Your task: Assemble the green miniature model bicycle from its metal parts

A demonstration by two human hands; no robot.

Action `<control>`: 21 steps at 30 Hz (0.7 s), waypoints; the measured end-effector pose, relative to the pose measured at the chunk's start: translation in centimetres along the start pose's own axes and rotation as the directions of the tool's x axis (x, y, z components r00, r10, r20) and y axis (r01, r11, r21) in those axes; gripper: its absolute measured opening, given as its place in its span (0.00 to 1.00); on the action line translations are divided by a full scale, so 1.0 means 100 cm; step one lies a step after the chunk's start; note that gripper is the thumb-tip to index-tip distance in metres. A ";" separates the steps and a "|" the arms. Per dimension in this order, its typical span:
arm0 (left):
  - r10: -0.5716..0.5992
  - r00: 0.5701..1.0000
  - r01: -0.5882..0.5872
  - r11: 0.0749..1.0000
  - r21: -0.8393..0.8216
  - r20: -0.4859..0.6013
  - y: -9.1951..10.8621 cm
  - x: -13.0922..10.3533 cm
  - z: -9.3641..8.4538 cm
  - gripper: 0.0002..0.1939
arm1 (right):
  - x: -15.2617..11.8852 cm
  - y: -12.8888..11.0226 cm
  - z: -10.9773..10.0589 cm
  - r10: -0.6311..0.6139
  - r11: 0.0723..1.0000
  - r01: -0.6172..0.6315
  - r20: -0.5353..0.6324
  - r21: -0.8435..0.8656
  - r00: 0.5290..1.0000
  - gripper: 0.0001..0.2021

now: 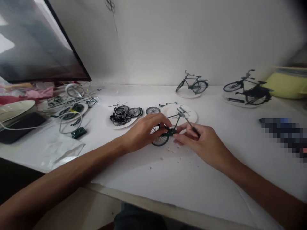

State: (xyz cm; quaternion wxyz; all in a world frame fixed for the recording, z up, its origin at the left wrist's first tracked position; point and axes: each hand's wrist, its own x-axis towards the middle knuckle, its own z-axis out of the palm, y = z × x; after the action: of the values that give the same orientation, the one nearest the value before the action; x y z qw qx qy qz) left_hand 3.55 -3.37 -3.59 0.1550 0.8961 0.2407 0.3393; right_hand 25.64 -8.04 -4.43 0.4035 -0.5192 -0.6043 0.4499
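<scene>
A partly assembled miniature bicycle (177, 121) is held just above the white table in front of me. Its dark frame carries one spoked wheel (160, 140) and a green chain guard (171, 132). My left hand (144, 131) is closed on the wheel end, thumb and fingers pinching near the guard. The fingertips of my right hand (201, 140) press together at the guard's other end. A thin tool with a dark handle (196, 131) lies between the right hand's fingers; its exact kind is unclear. My fingers partly hide the bicycle.
Behind my hands is a white plate (193, 111); a loose wheel (153, 110) lies beside it. Another plate (117, 127) holds bicycle parts. Two miniature bicycles (193, 83) (249, 89) stand at the back. Cable, green block (79, 132) and clutter lie left, beneath a screen (40, 41).
</scene>
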 end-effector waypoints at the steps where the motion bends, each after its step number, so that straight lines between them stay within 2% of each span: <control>1: -0.004 1.000 0.004 1.000 -0.006 0.005 0.000 0.000 -0.001 0.08 | 0.000 0.001 0.000 -0.007 1.000 0.007 0.010 0.005 1.000 0.26; 8: 0.024 1.000 -0.023 0.999 -0.033 0.021 -0.002 -0.001 -0.001 0.07 | 0.002 -0.004 0.002 0.007 1.000 -0.007 0.013 -0.028 1.000 0.27; 15: -0.021 0.999 0.021 1.000 0.017 0.041 -0.003 -0.003 0.000 0.08 | -0.001 -0.006 0.004 0.058 0.997 -0.057 0.024 -0.054 0.998 0.27; 18: -0.028 0.999 0.028 1.000 -0.011 0.036 -0.003 -0.004 -0.001 0.08 | -0.002 -0.004 0.005 0.074 0.991 -0.075 -0.012 -0.113 0.997 0.25; 21: -0.042 0.998 0.045 0.996 -0.075 0.042 -0.002 -0.003 -0.001 0.08 | -0.003 -0.004 0.005 0.030 0.982 -0.039 -0.049 -0.187 0.998 0.22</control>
State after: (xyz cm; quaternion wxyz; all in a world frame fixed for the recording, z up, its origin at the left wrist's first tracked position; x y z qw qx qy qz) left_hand 3.18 -3.35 -3.75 0.2009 0.8908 0.2438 0.3267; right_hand 25.13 -8.37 -4.18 0.3587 -0.5755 -0.6257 0.3856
